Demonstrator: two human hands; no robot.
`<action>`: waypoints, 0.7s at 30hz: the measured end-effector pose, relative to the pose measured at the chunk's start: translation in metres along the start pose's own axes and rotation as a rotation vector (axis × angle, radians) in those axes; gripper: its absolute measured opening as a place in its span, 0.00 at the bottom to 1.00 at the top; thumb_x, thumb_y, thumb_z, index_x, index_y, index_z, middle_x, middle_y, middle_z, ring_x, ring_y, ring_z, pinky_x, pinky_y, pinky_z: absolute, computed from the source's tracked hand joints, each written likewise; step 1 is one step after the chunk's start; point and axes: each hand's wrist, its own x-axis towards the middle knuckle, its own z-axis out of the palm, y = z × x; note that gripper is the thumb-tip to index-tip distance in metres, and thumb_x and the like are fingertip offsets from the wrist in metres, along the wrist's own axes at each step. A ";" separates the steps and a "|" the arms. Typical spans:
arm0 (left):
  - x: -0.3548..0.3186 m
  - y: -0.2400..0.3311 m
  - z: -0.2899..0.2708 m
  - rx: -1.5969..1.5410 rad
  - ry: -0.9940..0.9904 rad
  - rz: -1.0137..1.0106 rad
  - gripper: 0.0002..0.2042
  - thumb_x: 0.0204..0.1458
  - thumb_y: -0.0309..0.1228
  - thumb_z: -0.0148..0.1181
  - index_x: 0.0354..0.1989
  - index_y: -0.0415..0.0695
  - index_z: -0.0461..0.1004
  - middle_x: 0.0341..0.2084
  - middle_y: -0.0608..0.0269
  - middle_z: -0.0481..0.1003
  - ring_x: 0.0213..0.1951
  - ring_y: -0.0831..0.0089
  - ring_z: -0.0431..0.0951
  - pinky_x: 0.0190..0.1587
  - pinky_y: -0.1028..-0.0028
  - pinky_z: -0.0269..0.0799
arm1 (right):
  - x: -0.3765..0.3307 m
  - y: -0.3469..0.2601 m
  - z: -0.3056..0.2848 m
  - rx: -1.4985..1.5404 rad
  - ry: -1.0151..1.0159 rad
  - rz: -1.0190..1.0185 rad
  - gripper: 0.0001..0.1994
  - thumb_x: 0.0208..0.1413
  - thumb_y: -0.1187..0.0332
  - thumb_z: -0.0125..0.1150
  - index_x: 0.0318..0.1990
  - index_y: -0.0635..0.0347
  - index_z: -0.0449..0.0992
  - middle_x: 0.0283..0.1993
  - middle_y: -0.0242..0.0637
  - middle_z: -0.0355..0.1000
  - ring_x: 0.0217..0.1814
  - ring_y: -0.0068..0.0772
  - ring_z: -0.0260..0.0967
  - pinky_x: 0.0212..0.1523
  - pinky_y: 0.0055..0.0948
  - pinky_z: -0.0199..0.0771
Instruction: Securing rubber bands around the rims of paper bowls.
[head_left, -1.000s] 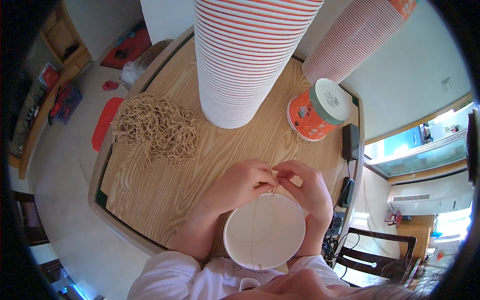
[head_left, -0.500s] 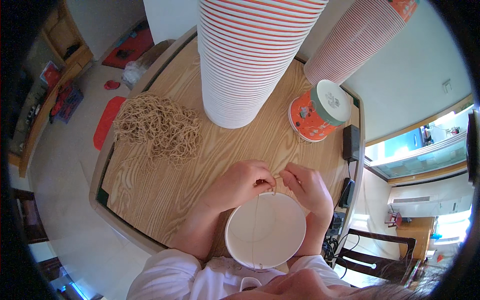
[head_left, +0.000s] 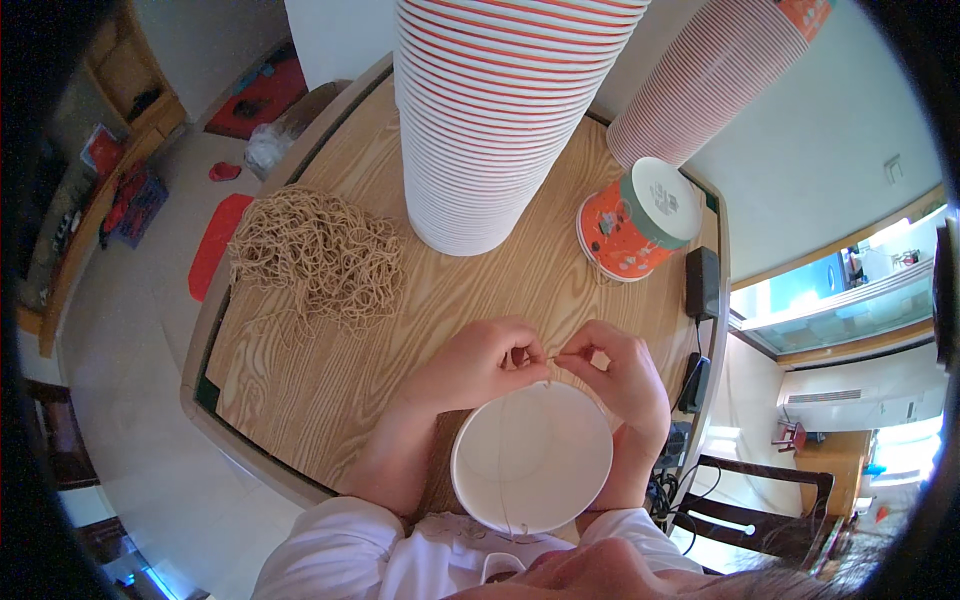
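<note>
A white paper bucket (head_left: 545,465) rests between my forearms at the near table edge, its open mouth facing up. A thin tan string crosses its mouth from the far rim to the near rim. Just beyond the far rim, my left hand (head_left: 490,362) pinches the string, fingers closed. Close by on the right, my right hand (head_left: 612,370) is also closed in a pinch on it. Only a short bit of string shows between the fingertips. At the left of the table lies a tangled heap of tan strings (head_left: 315,255).
A tall stack of white paper buckets (head_left: 490,130) rises mid-table, and another stack (head_left: 700,85) stands behind right. An orange and green bucket (head_left: 625,225) sits upside down at the right. Black power adapters (head_left: 702,283) and cables line the right edge. A dark chair (head_left: 760,505) stands beyond.
My fingertips have drawn closer to each other over the far rim, the right hand turning slightly. The string across the bucket looks slacker, and the bucket has barely moved.
</note>
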 end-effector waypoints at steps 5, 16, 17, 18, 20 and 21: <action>0.007 -0.033 0.010 -0.609 -0.093 -0.256 0.10 0.54 0.34 0.59 0.35 0.38 0.75 0.24 0.70 0.73 0.25 0.81 0.71 0.30 0.79 0.68 | -0.001 0.005 0.005 0.021 0.012 -0.114 0.06 0.46 0.73 0.64 0.32 0.63 0.75 0.29 0.41 0.71 0.31 0.41 0.71 0.33 0.32 0.71; 0.001 -0.063 0.020 -1.347 -0.164 -0.314 0.13 0.56 0.33 0.56 0.41 0.33 0.76 0.44 0.58 0.72 0.40 0.78 0.72 0.43 0.79 0.69 | -0.001 0.000 0.008 -0.008 0.047 -0.079 0.06 0.45 0.73 0.65 0.30 0.63 0.75 0.30 0.41 0.72 0.32 0.42 0.71 0.33 0.34 0.72; 0.002 -0.066 0.022 -1.236 -0.150 -0.298 0.12 0.55 0.30 0.56 0.41 0.33 0.76 0.43 0.58 0.72 0.41 0.77 0.73 0.44 0.79 0.69 | -0.001 -0.001 0.008 -0.007 0.044 -0.077 0.06 0.45 0.73 0.65 0.30 0.63 0.75 0.30 0.41 0.72 0.32 0.42 0.71 0.33 0.34 0.72; 0.002 -0.068 0.023 -1.126 -0.136 -0.282 0.11 0.54 0.28 0.56 0.41 0.33 0.76 0.43 0.58 0.72 0.42 0.76 0.73 0.45 0.78 0.69 | -0.001 -0.001 0.009 -0.002 0.057 -0.087 0.06 0.45 0.73 0.65 0.30 0.63 0.75 0.29 0.41 0.71 0.32 0.42 0.71 0.33 0.34 0.72; 0.001 -0.071 0.020 -1.142 -0.156 -0.304 0.11 0.53 0.27 0.57 0.41 0.34 0.76 0.42 0.59 0.73 0.41 0.77 0.73 0.45 0.78 0.69 | 0.000 -0.003 0.009 0.003 0.068 -0.097 0.06 0.44 0.73 0.65 0.30 0.63 0.75 0.29 0.40 0.71 0.32 0.41 0.71 0.33 0.34 0.72; 0.001 -0.072 0.018 -1.155 -0.178 -0.323 0.11 0.51 0.26 0.58 0.42 0.35 0.76 0.40 0.60 0.73 0.41 0.77 0.73 0.45 0.79 0.69 | 0.001 -0.005 0.008 -0.004 0.045 -0.069 0.06 0.44 0.74 0.66 0.30 0.63 0.75 0.29 0.40 0.71 0.32 0.41 0.71 0.33 0.33 0.72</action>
